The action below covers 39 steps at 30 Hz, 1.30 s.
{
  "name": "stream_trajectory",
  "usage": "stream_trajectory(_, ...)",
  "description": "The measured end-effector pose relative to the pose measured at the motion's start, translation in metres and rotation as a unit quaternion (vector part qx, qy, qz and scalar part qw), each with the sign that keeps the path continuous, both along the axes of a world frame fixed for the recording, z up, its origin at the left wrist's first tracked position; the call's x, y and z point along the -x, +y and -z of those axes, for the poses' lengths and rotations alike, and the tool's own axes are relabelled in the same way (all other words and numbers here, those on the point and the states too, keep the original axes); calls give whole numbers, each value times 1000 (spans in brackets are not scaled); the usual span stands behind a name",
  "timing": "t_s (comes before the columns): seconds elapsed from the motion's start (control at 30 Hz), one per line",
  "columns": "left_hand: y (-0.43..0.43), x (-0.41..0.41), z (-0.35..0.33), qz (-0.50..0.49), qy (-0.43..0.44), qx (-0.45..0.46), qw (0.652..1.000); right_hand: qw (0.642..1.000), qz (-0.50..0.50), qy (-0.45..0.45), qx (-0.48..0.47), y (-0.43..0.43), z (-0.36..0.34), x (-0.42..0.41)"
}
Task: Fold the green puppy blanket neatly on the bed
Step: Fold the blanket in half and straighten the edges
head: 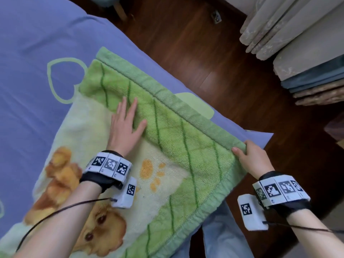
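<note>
Lying folded on bed (28, 53), plush green blanket (176, 146), puppy print, darker hem.

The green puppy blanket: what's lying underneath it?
Under the green puppy blanket lies the purple bedsheet with a green heart outline; whatever the sheet shows beneath it is covered.

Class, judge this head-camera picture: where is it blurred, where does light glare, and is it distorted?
Head view: the puppy print on the blanket near the lower edge is soft and smeared; daylight sheens the wooden floor; wide-angle bending curves the bed edge; both hands stay fairly sharp.
</note>
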State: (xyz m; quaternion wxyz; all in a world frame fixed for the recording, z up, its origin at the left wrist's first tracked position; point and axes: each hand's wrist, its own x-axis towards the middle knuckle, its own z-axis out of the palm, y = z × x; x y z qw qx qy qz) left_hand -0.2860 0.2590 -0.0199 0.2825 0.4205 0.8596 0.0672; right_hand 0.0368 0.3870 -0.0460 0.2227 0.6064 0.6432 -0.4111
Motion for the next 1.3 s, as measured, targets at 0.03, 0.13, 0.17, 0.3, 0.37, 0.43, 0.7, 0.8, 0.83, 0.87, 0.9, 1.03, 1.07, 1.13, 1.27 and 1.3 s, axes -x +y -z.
stream_trajectory(0.03, -13, -8, 5, 30, 25, 39, 998, 1000, -2, -8, 0, -1, 1, 2)
stream_trajectory(0.13, -42, -19, 22, 46, 62, 129, 989, 1000, -4, -20, -2, -3, 4, 6)
stream_trajectory(0.17, -46, -18, 28, 36, 62, 144, 987, 1000, -3, -24, 2, -3, 5, 7)
stream_trajectory(0.3, -39, -9, 39, 25, 59, 186, 981, 999, 7, -45, 8, -2, 7, 10)
stream_trajectory(0.37, -35, -8, 36, 25, 54, 183, 981, 999, 7, -47, -3, -4, 6, 12)
stream_trajectory(0.43, -37, -7, 28, 33, 48, 165, 985, 999, 8, -46, -22, -8, 4, 13)
stream_trajectory(0.7, -78, -37, -6, -60, 37, 77, 994, 977, -95, -62, -179, -26, -16, 22)
stream_trajectory(0.8, -112, -49, -8, -118, 37, 64, 990, 970, -130, -40, -200, -29, -22, 25)
stream_trajectory(0.83, -124, -53, -9, -138, 30, 58, 988, 968, -136, -27, -211, -31, -24, 28)
stream_trajectory(0.87, -141, -56, -11, -166, 23, 52, 985, 964, -149, -13, -220, -36, -27, 33)
stream_trajectory(0.9, -152, -60, -12, -191, 15, 40, 981, 961, -153, 0, -229, -39, -29, 35)
stream_trajectory(1.03, -197, -62, -22, -289, -19, -22, 957, 955, -147, 28, -255, -52, -38, 46)
stream_trajectory(1.07, -211, -59, -26, -303, -14, -26, 952, 954, -149, 29, -260, -55, -41, 52)
stream_trajectory(1.13, -239, -52, -31, -337, 9, -32, 941, 950, -164, 43, -261, -64, -44, 64)
stream_trajectory(1.27, -304, -48, -39, -458, 81, -50, 884, 947, -223, 95, -210, -94, -42, 95)
stream_trajectory(1.3, -321, -49, -39, -489, 104, -46, 865, 945, -240, 111, -192, -104, -41, 103)
